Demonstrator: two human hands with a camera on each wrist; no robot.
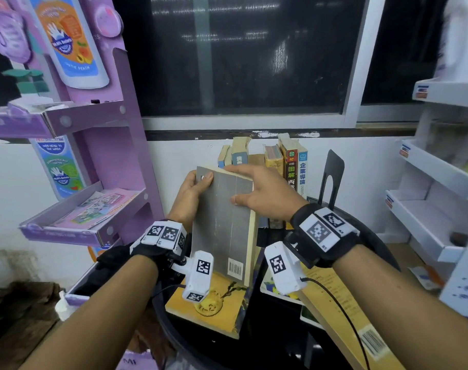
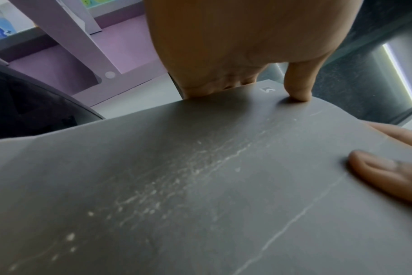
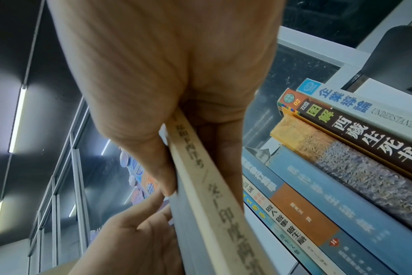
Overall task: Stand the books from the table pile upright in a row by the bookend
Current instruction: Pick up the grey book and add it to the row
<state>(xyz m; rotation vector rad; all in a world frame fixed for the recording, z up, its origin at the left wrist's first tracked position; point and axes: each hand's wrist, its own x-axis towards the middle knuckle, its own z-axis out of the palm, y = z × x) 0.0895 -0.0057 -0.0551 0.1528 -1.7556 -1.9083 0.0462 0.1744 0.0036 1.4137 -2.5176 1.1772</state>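
**Grey book in the air, row about half built**

Both hands are on the grey book (image 1: pixel 223 222) right now. The left hand (image 1: pixel 193 189) has its thumb on the back cover with the fingers curled round behind the top left corner, and the right hand (image 1: pixel 259 193) pinches the spine edge, thumb on the cover and fingers behind. The book is tilted, barcode end down, hovering over the table (image 1: pixel 281 340) around the middle of the head view, not yet in line.

Done so far: a row of books (image 1: pixel 270 161) is standing at about 12 o'clock from the grey one, with the black bookend (image 1: pixel 333 174) at roughly 2 o'clock, at the row's right end.

Left to go, I reckon: the yellow book (image 1: pixel 214 313) lying flat at 6 o'clock, and a couple more flat ones (image 1: pixel 331 297) at about 4 o'clock. So past halfway, I think, with this one headed for the left end.
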